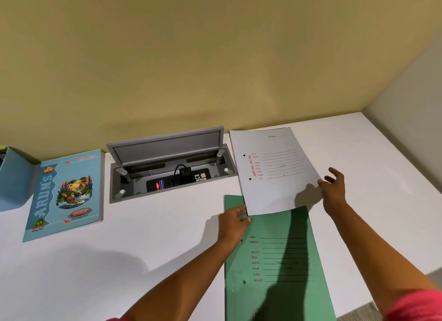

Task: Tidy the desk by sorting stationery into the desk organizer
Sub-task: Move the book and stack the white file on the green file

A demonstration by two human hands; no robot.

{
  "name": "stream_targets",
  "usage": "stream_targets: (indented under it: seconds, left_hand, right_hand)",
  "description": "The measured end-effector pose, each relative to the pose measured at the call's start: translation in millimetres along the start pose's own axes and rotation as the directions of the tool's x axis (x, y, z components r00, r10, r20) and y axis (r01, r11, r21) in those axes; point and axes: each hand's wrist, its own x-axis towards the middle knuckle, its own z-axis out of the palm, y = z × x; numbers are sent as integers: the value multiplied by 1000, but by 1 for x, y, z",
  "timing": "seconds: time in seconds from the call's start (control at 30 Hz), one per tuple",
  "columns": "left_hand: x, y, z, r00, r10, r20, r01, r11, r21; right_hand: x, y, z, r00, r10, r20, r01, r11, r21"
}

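Note:
A white file folder (275, 170) with red print is lifted at a tilt over the far part of the desk. My left hand (233, 221) pinches its near left corner. My right hand (334, 189) holds its right edge with the thumb, the other fingers spread behind. Under it a green file folder (275, 268) lies flat on the white desk (143, 237), reaching to the near edge. A blue desk organizer (14, 177) stands at the far left, cut off by the frame.
A blue notebook (64, 193) lies beside the organizer. A grey cable box (167, 167) set into the desk stands with its lid up, plugs inside. A yellow wall runs behind the desk, a pale wall on the right.

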Motion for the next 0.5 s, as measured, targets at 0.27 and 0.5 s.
stream_targets:
  seconds: [0.27,0.5]
  left_hand:
    - [-14,-30,-6,977,20,-212,65,921,385]
    - [-36,-40,8,965,-161,-207,241,855,459]
  right_hand:
    - [-27,55,-12,988,23,-152,-29,999,-37]
    - [-93,80,29,972,229,-47,-229,973,2]
